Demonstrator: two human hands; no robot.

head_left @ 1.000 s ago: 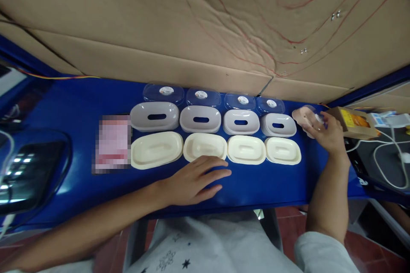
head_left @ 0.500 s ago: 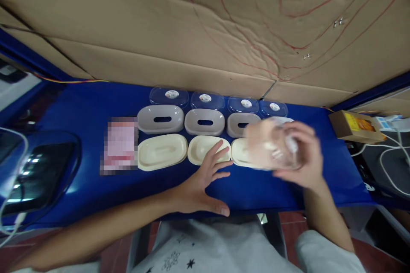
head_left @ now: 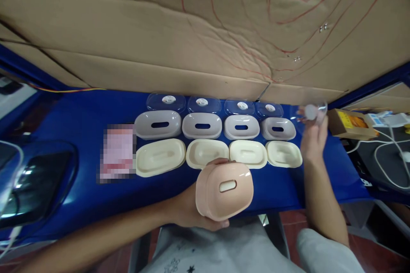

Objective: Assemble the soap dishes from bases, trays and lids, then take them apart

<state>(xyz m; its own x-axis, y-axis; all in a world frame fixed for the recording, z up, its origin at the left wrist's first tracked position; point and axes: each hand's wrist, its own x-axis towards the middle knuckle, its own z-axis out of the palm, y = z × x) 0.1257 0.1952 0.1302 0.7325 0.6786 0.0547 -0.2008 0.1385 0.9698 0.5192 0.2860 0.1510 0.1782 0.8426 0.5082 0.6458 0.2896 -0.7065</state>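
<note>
A pink oval box (head_left: 211,202) with a slot in its middle rests in my left hand (head_left: 188,209), fingers wrapped round its underside, above the table's front edge. Out at the back right, my right hand (head_left: 312,140) grips a clear plastic lid (head_left: 320,113) with a round label; motion blurs it. Three rows stand between them: clear lids (head_left: 201,103) with labels at the back, grey slotted oval trays (head_left: 202,126) in the middle, and cream oval bases (head_left: 248,153) in front. The right hand is nearest to the right end of the rows.
A cardboard box (head_left: 349,123) and white cables (head_left: 389,138) lie at the right. At the left are a pixelated pink item (head_left: 118,151) and a dark glossy device (head_left: 41,183). Behind the blue table (head_left: 92,115) rises a cardboard wall (head_left: 144,25) with red lines.
The pink box has passed from my right hand to my left, which was open and has closed round it. My right hand has moved away to the back right with the clear lid.
</note>
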